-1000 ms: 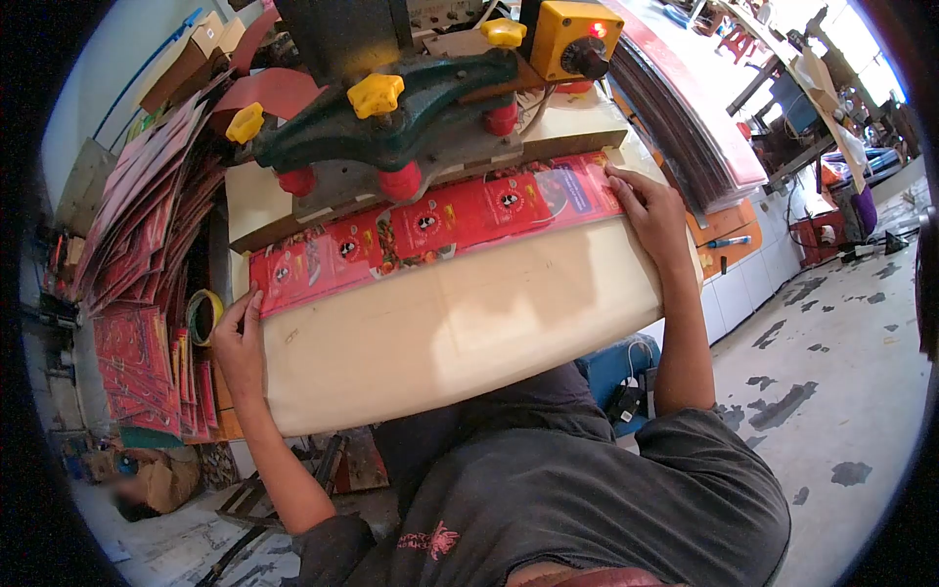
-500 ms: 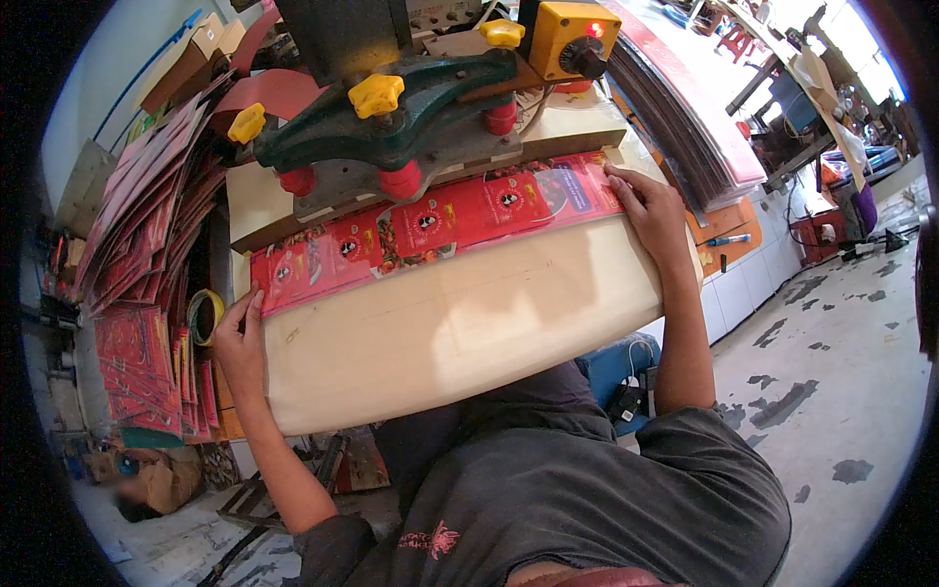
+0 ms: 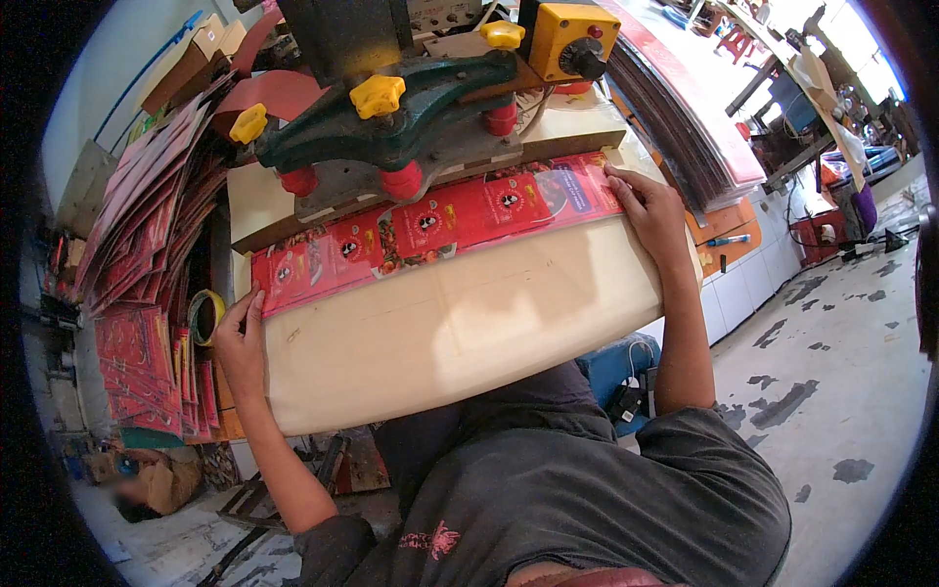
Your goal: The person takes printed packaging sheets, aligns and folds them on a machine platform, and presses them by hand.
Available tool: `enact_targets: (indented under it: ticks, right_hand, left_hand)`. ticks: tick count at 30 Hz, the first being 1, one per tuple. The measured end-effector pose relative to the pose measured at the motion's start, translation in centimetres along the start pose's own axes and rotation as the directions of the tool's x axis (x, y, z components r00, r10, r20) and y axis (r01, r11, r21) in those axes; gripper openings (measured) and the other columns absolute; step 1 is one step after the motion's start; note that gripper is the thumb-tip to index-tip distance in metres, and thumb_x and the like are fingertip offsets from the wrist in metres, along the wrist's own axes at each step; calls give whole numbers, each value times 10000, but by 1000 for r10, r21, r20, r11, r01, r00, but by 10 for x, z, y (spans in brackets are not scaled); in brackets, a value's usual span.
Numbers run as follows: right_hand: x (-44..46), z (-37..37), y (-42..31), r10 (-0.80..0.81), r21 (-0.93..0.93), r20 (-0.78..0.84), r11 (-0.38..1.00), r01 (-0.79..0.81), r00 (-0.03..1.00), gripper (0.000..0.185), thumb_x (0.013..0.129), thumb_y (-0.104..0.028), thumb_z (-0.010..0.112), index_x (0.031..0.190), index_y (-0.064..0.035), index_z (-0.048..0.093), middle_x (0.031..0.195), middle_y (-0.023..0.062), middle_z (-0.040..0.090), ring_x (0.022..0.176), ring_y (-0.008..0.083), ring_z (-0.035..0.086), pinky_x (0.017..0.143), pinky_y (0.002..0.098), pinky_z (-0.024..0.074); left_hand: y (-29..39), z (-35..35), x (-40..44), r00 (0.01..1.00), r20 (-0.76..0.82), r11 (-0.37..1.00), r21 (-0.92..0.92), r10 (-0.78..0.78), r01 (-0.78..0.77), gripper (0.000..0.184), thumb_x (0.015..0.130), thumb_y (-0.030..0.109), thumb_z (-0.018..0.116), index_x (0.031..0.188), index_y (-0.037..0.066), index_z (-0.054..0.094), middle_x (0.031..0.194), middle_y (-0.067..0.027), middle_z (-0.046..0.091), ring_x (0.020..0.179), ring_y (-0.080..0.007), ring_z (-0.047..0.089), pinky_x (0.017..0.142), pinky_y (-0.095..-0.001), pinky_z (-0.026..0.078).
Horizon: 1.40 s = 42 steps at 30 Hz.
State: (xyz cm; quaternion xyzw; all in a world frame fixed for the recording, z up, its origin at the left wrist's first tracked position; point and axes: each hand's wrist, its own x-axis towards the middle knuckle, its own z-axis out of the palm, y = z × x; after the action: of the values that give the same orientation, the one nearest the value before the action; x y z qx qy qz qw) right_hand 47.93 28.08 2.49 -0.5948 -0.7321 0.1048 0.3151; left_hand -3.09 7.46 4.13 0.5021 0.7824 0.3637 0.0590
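A long red printed sheet (image 3: 430, 223) with round logos and food pictures lies on a cream-coloured padded table (image 3: 430, 323). Its far edge runs along the front of a dark green press head (image 3: 391, 127) with yellow knobs. My left hand (image 3: 241, 338) pinches the sheet's near left corner between thumb and fingers. At the other end, my right hand (image 3: 648, 207) grips the right edge, thumb on top; the fingers beneath are partly hidden.
Bundles of red printed sheets (image 3: 137, 362) are piled at the left, beside a yellow tape roll (image 3: 204, 317). A yellow control box (image 3: 575, 44) sits above right. Stacked flat sheets (image 3: 685, 108) stand on the right. Another person (image 3: 161, 484) is low at the left.
The red lamp on the yellow control box was lit and is now dark. Both hands and the sheet have stayed in place.
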Motion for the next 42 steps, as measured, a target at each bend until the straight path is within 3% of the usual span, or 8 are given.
enact_targets:
  ticks: [7, 9, 22, 28, 31, 33, 36, 42]
  right_hand:
    - [0, -3, -3, 33, 12, 27, 999, -34, 999, 313, 970, -393, 639, 1165, -183, 766, 936, 172, 752, 854, 299, 742, 774, 394, 549]
    - [0, 0, 1, -15, 27, -11, 1000, 16, 1000, 306, 963, -322, 682, 1176, -114, 753, 921, 162, 752, 735, 205, 711, 698, 318, 528]
    - [0, -2, -3, -11, 8, -6, 1000, 11, 1000, 277, 966, -275, 677, 1171, -106, 754, 946, 165, 755, 755, 197, 720, 706, 306, 533]
    - [1, -3, -4, -37, -15, -9, 999, 37, 999, 251, 952, -229, 688, 1153, -96, 759, 855, 162, 741, 596, 161, 619, 603, 310, 491]
    - [1, -1, -3, -133, 51, -60, 989, 136, 989, 236, 935, -153, 700, 1157, -97, 757, 775, 147, 711, 543, 118, 503, 545, 301, 438]
    - [0, -5, -11, -170, 136, -108, 973, 184, 979, 246, 923, -101, 708, 1163, -91, 757, 623, 85, 589, 537, 76, 398, 506, 283, 364]
    - [-6, -12, -16, -52, 203, -76, 977, 67, 996, 225, 915, -188, 747, 1124, -110, 775, 583, 36, 518, 528, 91, 428, 512, 292, 365]
    - [-10, -16, -13, -80, 256, -109, 961, 106, 991, 234, 911, -175, 748, 1130, -94, 771, 555, 2, 417, 538, 52, 371, 494, 277, 308]
  left_hand:
    - [-6, -2, 1, 1000, 9, 999, 32, 18, -18, 310, 1002, 218, 635, 1180, -23, 714, 1112, -199, 739, 1013, -249, 704, 915, -339, 507]
    - [-5, -2, 2, 1000, 14, 999, 34, 15, -15, 307, 1000, 212, 636, 1182, -23, 713, 1117, -199, 738, 1017, -250, 703, 919, -340, 506]
    - [-4, -1, 2, 1000, 11, 1000, -3, 20, -20, 318, 999, 207, 642, 1174, -51, 706, 1118, -210, 737, 1026, -252, 703, 932, -340, 505]
    - [-3, 0, 1, 999, -40, 1000, 14, 16, -15, 319, 995, 213, 645, 1189, -33, 707, 1134, -212, 730, 1038, -262, 701, 933, -346, 505]
    - [1, 0, 2, 998, -56, 1000, 1, -5, 5, 315, 999, 205, 633, 1203, -24, 705, 1146, -210, 727, 1049, -265, 697, 940, -349, 502]
    - [3, 1, 3, 998, -58, 1000, -4, -18, 18, 313, 1001, 199, 626, 1209, -20, 703, 1151, -209, 726, 1058, -265, 694, 946, -350, 499]
    - [-3, 2, 4, 998, -59, 1000, 7, 27, -27, 306, 1005, 188, 613, 1211, -19, 703, 1156, -209, 724, 1075, -267, 688, 957, -349, 492]
    - [-10, -7, -1, 998, -60, 999, -38, -14, 12, 288, 1003, 170, 614, 1199, -17, 710, 1140, -182, 736, 1045, -220, 680, 949, -331, 489]
